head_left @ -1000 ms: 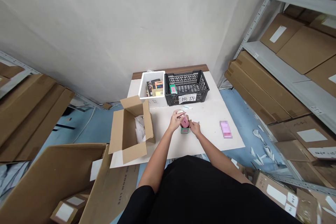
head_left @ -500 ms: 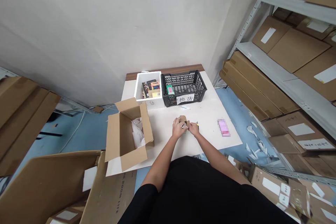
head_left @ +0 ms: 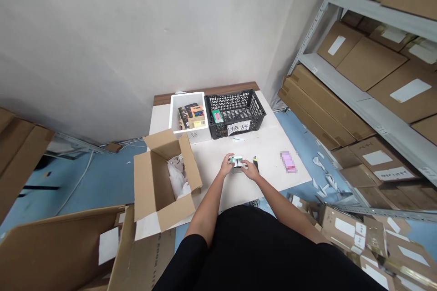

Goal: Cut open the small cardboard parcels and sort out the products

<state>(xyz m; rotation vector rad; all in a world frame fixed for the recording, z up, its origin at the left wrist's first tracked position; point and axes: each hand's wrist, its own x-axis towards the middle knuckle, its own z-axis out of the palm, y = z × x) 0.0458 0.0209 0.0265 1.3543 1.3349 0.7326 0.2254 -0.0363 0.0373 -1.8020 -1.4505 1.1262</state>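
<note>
Over the front middle of the white table (head_left: 218, 152), a small white and green box (head_left: 237, 162) sits between my two hands, its middle dark. My left hand (head_left: 227, 164) has its fingers closed on the left side of the box. The fingers of my right hand (head_left: 250, 169) grip its right side. Just right of that hand lies a black and yellow tool, apparently a box cutter (head_left: 256, 164). Fine detail on the box is too small to read.
An open cardboard box (head_left: 160, 177) with white paper inside stands at left. Behind are a white bin (head_left: 191, 135) of small packages and a black plastic crate (head_left: 235, 113) containing a green box. A blurred pink item (head_left: 288, 162) lies right. Carton-loaded shelves (head_left: 362, 91) flank the table.
A brown cardboard piece with raised flaps was between my hands; now a white and green box shows there. My hands have spread slightly apart, and the box cutter is more exposed. The view has shifted.
</note>
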